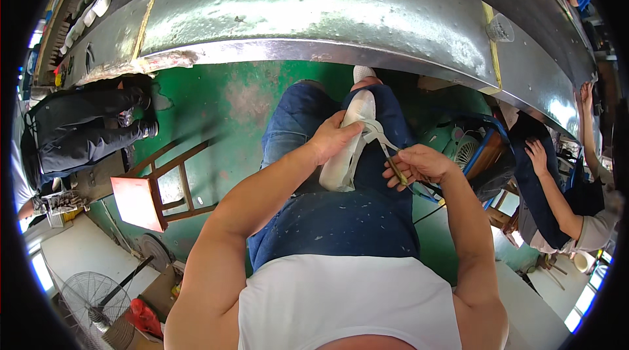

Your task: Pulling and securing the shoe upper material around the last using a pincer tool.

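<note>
Across my lap lies a cream-white shoe (339, 170), with its pale straps partly loose on top. My left hand (333, 137) is closed on the upper part of the shoe, thumb pressed near where the straps cross. One strap (382, 140) runs out to the right from there. Its end is pinched in the fingers of my right hand (426, 164). A slim brass-coloured tool (397, 172) also sits in the right hand, held by the lower fingers; its exact kind is hard to make out. My blue trousers (291, 127) lie beneath the shoe.
Ahead stretches a metal-topped workbench (308, 16) with a clear cup (500, 28) at its right. A wooden stool (141, 203) stands on the green floor to the left. On the right are a person's hand (537, 155) and a blue-framed chair (481, 150). A fan (98, 301) stands at lower left.
</note>
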A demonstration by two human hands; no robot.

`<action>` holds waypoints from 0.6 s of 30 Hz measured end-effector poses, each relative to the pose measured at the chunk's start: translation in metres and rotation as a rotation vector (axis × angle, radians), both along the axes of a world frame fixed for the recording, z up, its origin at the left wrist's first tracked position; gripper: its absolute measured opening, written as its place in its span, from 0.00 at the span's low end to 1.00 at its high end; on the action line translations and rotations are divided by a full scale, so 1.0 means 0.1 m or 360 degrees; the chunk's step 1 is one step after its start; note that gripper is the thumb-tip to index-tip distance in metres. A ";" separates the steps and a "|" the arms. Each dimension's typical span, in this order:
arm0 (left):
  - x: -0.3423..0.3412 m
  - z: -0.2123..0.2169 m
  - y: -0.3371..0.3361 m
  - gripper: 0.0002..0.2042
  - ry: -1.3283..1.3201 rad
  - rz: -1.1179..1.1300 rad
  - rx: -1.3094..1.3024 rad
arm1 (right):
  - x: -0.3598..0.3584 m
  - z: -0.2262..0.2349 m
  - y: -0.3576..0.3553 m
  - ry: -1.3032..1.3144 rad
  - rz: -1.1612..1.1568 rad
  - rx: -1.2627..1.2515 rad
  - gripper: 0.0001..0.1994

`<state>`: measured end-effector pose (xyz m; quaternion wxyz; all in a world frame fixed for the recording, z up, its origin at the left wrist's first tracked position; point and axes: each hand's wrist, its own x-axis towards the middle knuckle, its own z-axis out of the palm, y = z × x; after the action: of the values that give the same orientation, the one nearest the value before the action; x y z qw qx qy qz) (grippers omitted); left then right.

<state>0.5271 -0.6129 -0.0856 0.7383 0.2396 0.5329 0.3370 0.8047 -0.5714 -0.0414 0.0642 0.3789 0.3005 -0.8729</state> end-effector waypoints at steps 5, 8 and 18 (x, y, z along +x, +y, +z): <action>0.06 -0.05 0.02 0.28 0.0181 -0.0036 0.0031 | 0.13 -0.01 0.25 -0.0071 0.0226 0.0172 0.25; 0.01 -0.12 0.06 0.26 0.0078 -0.0018 -0.0059 | 0.21 0.01 0.32 -0.0178 0.0424 0.0388 0.23; 0.00 -0.07 0.15 0.24 0.0094 -0.0224 0.0053 | -0.62 0.28 0.27 -0.0645 0.0358 0.1690 0.22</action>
<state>0.5269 -0.5979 -0.0930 0.7400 0.2985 0.5306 0.2858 0.7423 -0.5447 -0.0137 0.0138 0.4846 0.7175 -0.5002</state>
